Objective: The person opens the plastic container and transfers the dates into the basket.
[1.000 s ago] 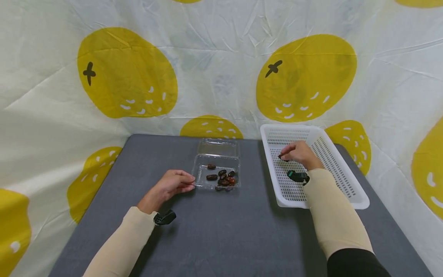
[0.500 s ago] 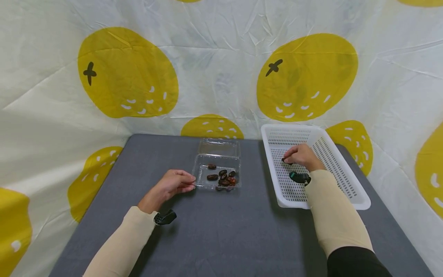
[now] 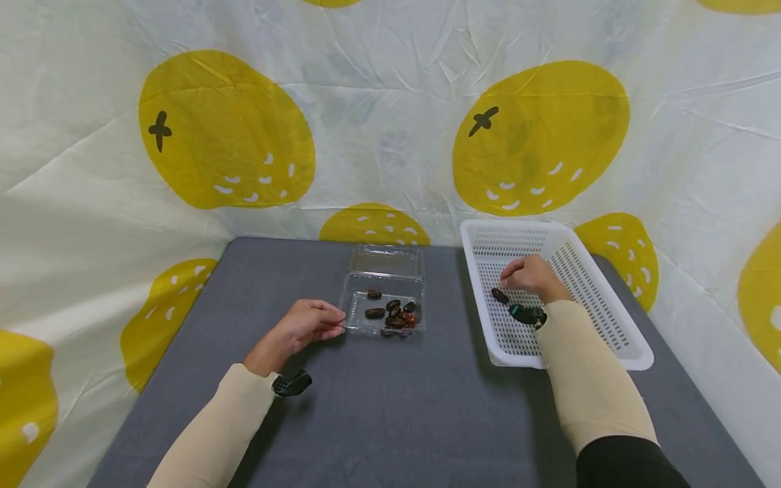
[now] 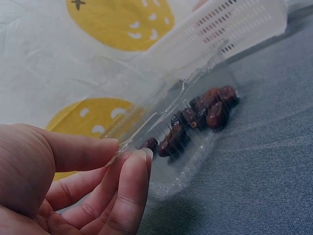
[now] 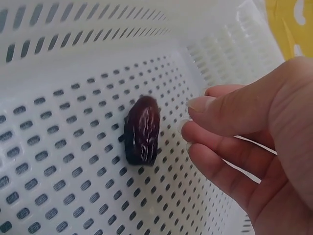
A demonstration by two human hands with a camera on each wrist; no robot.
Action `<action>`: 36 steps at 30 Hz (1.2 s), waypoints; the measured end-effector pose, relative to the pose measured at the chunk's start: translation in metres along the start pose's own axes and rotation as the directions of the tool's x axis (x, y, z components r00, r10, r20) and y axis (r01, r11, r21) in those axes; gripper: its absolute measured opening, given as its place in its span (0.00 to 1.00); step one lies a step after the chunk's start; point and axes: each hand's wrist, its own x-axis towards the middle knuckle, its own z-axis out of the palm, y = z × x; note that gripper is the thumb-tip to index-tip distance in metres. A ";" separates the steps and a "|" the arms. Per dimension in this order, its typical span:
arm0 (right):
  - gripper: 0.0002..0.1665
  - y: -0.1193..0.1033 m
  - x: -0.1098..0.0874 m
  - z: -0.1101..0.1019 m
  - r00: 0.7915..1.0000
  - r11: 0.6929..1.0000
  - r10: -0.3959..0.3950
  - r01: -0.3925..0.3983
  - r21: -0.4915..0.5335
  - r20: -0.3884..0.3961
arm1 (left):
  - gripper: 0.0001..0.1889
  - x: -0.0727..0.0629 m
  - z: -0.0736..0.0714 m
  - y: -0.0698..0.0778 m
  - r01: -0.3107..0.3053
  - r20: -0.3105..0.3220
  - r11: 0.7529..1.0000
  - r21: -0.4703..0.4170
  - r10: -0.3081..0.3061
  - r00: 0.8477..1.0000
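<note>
Thumb and fingers of my left hand (image 3: 308, 322) pinch the near left corner of a clear plastic clamshell box (image 3: 360, 324), its lid tipped back. Several dark brown dates (image 3: 395, 320) lie in the box, most bunched on its right side. Inside a white perforated basket (image 3: 472, 298), a single date (image 5: 142, 131) rests on the floor, glossy and wrinkled. My right hand (image 3: 532, 276) hovers just beside it with nothing between its loosely bent fingers. The fingertips (image 5: 198, 104) stand apart from the date in the right wrist view.
Box and basket stand side by side on a grey table (image 3: 390, 413), with a gap between them. Behind the table hangs a white cloth (image 3: 378, 142) printed with yellow fruit. The basket's high walls surround my right hand.
My right hand held the date half a second ago and has let go of it; the date now lies in the basket. The left hand keeps its place at the box.
</note>
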 end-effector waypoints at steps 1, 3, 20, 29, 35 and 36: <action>0.17 -0.001 0.000 0.000 1.000 1.000 -0.002 0.002 0.006 0.000 | 0.14 0.000 0.000 0.000 0.001 -0.001 1.000 -0.001 -0.001 1.000; 0.18 -0.005 -0.001 -0.001 1.000 1.000 -0.007 0.007 0.017 0.002 | 0.15 0.000 0.000 0.000 0.003 -0.004 1.000 0.000 -0.003 1.000; 0.19 -0.054 -0.008 -0.007 0.983 0.978 -0.184 0.184 0.101 -0.009 | 0.03 0.002 -0.001 0.000 -0.002 0.009 1.000 0.003 0.002 1.000; 0.19 -0.072 -0.010 -0.006 0.974 0.959 -0.224 0.225 0.171 -0.022 | 0.06 0.003 -0.002 -0.001 -0.005 0.023 1.000 -0.009 0.005 1.000; 0.17 -0.086 -0.013 -0.007 0.963 0.951 -0.268 0.270 0.153 -0.033 | 0.06 0.002 -0.003 0.001 -0.013 0.028 1.000 -0.004 0.013 1.000; 0.16 -0.089 -0.014 -0.008 0.962 0.950 -0.272 0.275 0.148 -0.035 | 0.05 0.002 -0.003 0.002 -0.012 0.027 1.000 -0.004 0.012 1.000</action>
